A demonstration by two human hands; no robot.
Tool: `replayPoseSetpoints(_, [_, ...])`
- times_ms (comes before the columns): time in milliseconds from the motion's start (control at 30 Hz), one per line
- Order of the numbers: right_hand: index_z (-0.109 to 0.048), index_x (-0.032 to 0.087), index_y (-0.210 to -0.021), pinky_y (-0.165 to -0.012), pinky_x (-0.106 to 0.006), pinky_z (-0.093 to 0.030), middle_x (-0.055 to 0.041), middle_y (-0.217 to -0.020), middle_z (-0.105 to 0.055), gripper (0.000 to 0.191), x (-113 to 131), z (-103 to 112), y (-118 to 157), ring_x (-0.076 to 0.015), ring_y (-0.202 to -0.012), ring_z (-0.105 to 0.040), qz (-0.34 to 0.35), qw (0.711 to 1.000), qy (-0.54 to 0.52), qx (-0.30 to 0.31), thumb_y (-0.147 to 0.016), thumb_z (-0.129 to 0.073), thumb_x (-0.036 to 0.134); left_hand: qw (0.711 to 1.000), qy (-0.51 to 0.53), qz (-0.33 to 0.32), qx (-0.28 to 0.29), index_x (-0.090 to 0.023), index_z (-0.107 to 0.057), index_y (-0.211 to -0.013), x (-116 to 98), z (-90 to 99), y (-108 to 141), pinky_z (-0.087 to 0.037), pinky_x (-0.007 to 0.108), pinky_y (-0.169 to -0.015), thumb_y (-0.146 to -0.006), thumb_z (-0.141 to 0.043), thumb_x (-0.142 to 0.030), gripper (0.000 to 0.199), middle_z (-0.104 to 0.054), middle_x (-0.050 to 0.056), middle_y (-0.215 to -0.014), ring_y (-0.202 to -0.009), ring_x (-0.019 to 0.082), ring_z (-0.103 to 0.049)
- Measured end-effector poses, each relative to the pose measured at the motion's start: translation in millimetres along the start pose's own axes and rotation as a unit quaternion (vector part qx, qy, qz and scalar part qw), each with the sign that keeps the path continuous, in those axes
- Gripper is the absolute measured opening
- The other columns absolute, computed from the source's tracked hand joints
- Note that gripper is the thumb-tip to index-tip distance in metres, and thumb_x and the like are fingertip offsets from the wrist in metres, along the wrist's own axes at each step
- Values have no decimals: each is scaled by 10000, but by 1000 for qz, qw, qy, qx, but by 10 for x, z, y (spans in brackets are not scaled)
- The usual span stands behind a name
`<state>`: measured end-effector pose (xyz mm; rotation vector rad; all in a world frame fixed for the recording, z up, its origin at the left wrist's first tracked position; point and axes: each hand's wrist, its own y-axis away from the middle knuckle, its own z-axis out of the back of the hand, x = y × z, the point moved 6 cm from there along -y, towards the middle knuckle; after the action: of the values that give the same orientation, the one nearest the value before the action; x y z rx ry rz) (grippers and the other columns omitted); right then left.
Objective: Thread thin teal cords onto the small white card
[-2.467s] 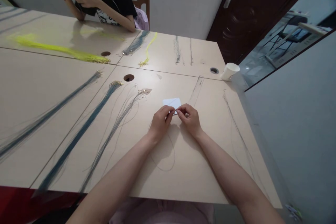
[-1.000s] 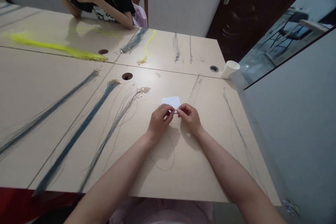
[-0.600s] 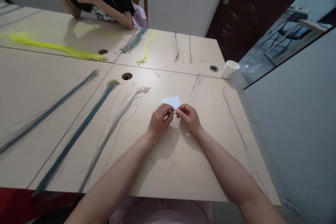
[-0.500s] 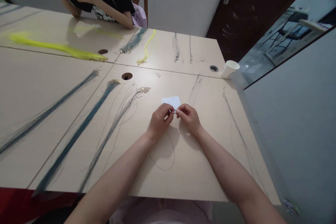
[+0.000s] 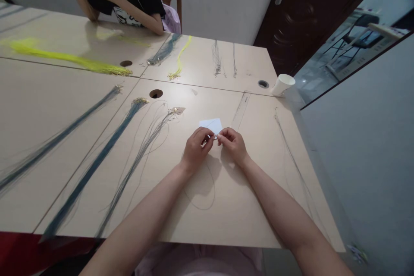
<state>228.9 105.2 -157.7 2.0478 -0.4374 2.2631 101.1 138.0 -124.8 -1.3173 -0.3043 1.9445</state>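
Observation:
Over the table, my left hand (image 5: 198, 148) and my right hand (image 5: 233, 144) meet almost fingertip to fingertip, both closed in a pinch. A thin grey cord (image 5: 214, 189) comes out from under my left hand and lies in a loose loop on the tabletop; its end seems to be in my left fingers. Whatever my right fingers pinch is too small to make out. Just beyond the fingertips lies a white piece of paper (image 5: 211, 124), partly covered by my hands. A clear ruler (image 5: 241, 111) rests to the right of it.
On the left lie a grey cord bundle (image 5: 142, 151), blue-grey bundles (image 5: 97, 164) with gold-coloured ends, and a yellow bundle (image 5: 71, 61). More cords (image 5: 293, 155) lie right. A paper cup (image 5: 283, 85) stands at the right edge. Across the table sits another person (image 5: 129, 4).
My hands stay in nearly the same place, fingertips still together. Across the table, the other person's hands have come closer together.

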Motion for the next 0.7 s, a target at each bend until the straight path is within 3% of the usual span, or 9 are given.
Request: replayPoseSetpoints(700, [-538, 183, -691, -561, -250, -401, 32, -564, -551, 116, -9, -4, 3, -115, -544, -518, -15, 999, -34, 16, -753, -572, 275, 998, -21, -48, 22, -160, -510, -809, -26, -33, -1, -401, 186, -580, -787, -504, -80, 83, -542, 14, -738, -642, 77, -482])
